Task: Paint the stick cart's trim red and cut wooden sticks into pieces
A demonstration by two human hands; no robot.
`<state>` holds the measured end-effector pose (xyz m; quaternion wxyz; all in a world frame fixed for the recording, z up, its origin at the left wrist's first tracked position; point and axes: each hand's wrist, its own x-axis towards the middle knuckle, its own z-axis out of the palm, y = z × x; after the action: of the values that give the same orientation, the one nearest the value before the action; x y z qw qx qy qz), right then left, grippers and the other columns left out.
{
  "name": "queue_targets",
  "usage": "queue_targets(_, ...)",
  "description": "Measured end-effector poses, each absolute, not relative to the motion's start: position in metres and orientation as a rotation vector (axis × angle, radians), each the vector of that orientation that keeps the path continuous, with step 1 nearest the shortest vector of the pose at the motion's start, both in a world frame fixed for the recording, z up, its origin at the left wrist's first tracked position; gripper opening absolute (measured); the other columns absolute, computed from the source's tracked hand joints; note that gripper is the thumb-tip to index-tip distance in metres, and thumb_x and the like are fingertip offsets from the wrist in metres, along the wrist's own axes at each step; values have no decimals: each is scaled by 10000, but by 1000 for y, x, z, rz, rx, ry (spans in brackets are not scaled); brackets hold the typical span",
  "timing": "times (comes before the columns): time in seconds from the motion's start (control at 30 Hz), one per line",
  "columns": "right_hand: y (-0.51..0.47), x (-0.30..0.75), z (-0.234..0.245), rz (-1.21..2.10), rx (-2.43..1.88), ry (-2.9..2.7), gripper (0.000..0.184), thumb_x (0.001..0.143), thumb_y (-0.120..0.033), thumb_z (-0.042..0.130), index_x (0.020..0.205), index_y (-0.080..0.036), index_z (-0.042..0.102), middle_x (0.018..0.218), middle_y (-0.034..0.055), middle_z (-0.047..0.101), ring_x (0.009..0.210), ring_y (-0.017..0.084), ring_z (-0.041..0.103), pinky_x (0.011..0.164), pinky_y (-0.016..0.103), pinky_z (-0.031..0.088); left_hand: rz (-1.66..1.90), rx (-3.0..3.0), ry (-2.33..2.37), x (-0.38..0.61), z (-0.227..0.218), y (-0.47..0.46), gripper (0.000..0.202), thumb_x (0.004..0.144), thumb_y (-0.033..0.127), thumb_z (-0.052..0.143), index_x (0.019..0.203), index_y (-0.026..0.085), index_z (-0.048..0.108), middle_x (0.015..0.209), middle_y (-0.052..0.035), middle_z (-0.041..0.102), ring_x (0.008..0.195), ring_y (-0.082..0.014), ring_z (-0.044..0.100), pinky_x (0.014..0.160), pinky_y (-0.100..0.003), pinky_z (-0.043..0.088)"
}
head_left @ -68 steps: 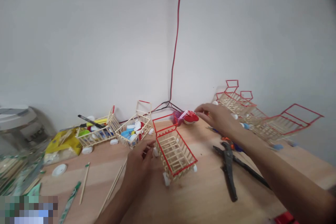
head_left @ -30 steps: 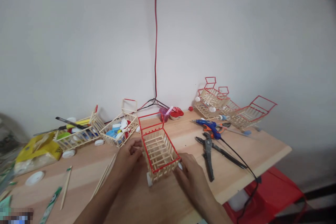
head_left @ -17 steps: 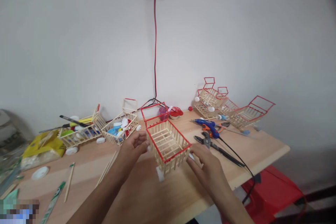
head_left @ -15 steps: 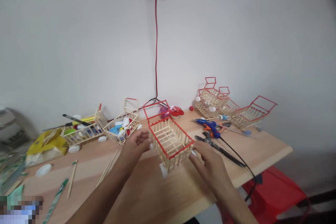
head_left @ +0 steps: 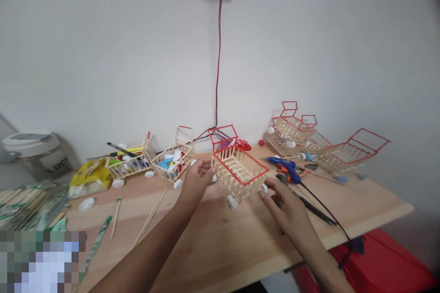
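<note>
A small cart (head_left: 239,171) built of pale wooden sticks with red-painted rims and white cap wheels is lifted just above the wooden table (head_left: 220,238). My left hand (head_left: 197,179) grips its left side near the handle end, fingers curled round it. My right hand (head_left: 287,208) holds its right lower corner by a white wheel, fingers pinched on it.
Two stick carts (head_left: 129,165) (head_left: 173,161) hold bottle caps at the back left. Several finished red-rimmed carts (head_left: 309,142) stand at the back right. A blue glue gun (head_left: 285,167), black pliers, loose sticks (head_left: 149,217), a yellow packet (head_left: 90,177) and a jar (head_left: 34,155) are around.
Both hands have raised the cart off the table and carried it up and away, toward the wall. Earlier my right hand reached to the far carts, then came back to the cart.
</note>
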<state>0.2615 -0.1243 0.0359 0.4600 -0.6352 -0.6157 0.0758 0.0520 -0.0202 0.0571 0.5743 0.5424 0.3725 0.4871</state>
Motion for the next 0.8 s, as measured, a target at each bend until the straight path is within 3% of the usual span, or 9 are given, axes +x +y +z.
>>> queue_targets(0.13, -124, 255, 28, 342, -1505, -1513, 457, 858, -415, 539, 1268, -214, 519, 1302, 118, 572, 1118, 259, 577, 834, 384, 522, 1179, 1251, 868, 53, 52, -18, 360, 715, 374, 684, 975, 141, 594, 965, -68, 629, 818, -150, 610, 674, -266, 542)
queue_targets(0.33, -121, 242, 23, 340, -1588, -1401, 829, 732, -498, 668, 1421, -200, 316, 1393, 159, 475, 1254, 308, 474, 951, 485, 454, 1226, 1317, 854, 58, 47, -22, 311, 761, 336, 645, 997, 142, 588, 950, -67, 644, 853, -159, 618, 713, -260, 528)
queue_targets(0.6, -122, 232, 28, 241, -1615, -1337, 795, 720, -520, 675, 1370, -195, 353, 1398, 164, 453, 1282, 321, 429, 989, 499, 404, 1338, 1388, 798, 59, 45, -33, 278, 808, 322, 608, 1039, 167, 599, 1057, -78, 658, 977, -197, 621, 827, -306, 517)
queue_targets(0.8, -126, 233, 35, 208, -1593, -1330, 749, 760, -464, 655, 1391, -229, 326, 1331, 139, 521, 1143, 277, 544, 847, 410, 488, 1329, 1322, 772, 63, 46, -37, 299, 797, 324, 625, 1047, 161, 599, 1060, -78, 669, 975, -198, 630, 823, -304, 522)
